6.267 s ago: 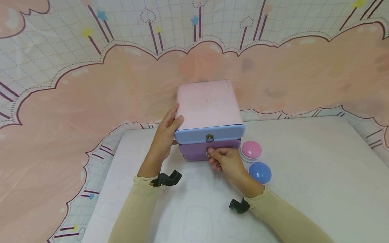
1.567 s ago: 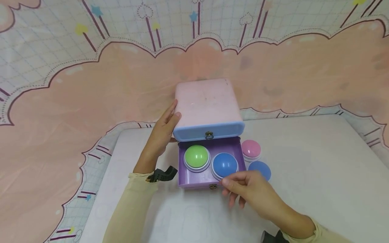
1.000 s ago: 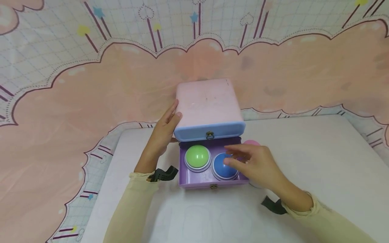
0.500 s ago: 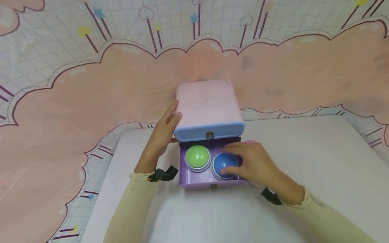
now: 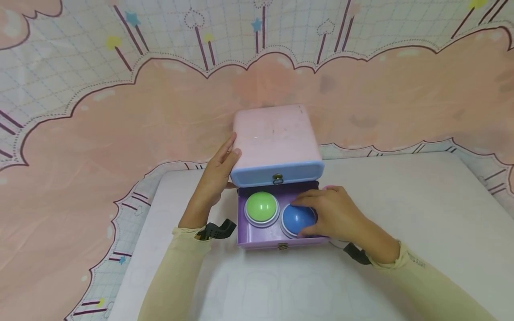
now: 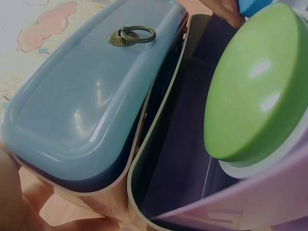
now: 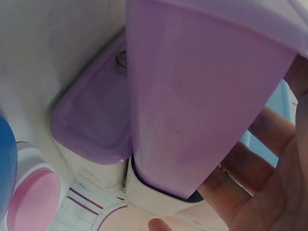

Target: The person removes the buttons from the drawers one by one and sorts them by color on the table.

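My right fingers (image 5: 307, 202) are gripping the drawer's (image 5: 257, 235) blue dome button (image 5: 296, 220), my straight left fingers (image 5: 225, 146) touching the cabinet (image 5: 277, 136).

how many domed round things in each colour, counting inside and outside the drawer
Green: 1, the green dome in the drawer
Blue: 2, the inner blue dome in the drawer and the outer blue dome outside it
Pink: 1, the pink dome outside the drawer
Total: 4
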The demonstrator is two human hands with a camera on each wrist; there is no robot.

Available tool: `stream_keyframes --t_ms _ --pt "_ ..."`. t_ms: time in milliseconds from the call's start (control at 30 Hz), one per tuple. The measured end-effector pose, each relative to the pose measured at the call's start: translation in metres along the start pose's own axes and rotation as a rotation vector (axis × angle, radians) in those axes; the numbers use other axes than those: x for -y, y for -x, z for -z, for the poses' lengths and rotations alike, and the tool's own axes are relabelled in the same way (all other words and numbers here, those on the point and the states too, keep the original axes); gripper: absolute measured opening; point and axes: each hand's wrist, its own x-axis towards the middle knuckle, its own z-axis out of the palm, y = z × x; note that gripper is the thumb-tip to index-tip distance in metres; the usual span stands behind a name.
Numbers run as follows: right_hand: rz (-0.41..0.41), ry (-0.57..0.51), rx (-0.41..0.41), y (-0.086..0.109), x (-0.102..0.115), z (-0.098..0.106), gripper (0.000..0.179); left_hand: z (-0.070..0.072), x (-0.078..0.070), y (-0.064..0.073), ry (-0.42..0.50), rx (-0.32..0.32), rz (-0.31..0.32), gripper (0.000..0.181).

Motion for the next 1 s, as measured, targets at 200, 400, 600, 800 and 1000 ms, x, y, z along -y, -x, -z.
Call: stream_keyframes --t_ms 200,400,600,800,1000 --pt "0.022 0.028 -0.008 0.0 0.0 0.0 0.07 -0.001 0.0 0.0 0.001 0.001 -0.001 0.055" --pt "0.042 0.018 -0.044 0.0 0.001 -0.004 0.068 0.0 0.001 0.0 -0.009 -0.004 0.0 0.055" --pt "0.031 -0.002 -0.067 0.0 0.001 -0.008 0.065 -0.001 0.002 0.0 -0.006 0.0 0.001 0.055" --pt "-0.012 -0.042 -0.076 0.001 0.001 -0.005 0.066 -0.001 0.002 0.0 -0.003 0.003 -0.009 0.055" --pt "-0.031 -0.106 -0.103 0.004 0.004 0.004 0.066 -0.001 0.001 0.001 -0.009 -0.004 -0.012 0.055"
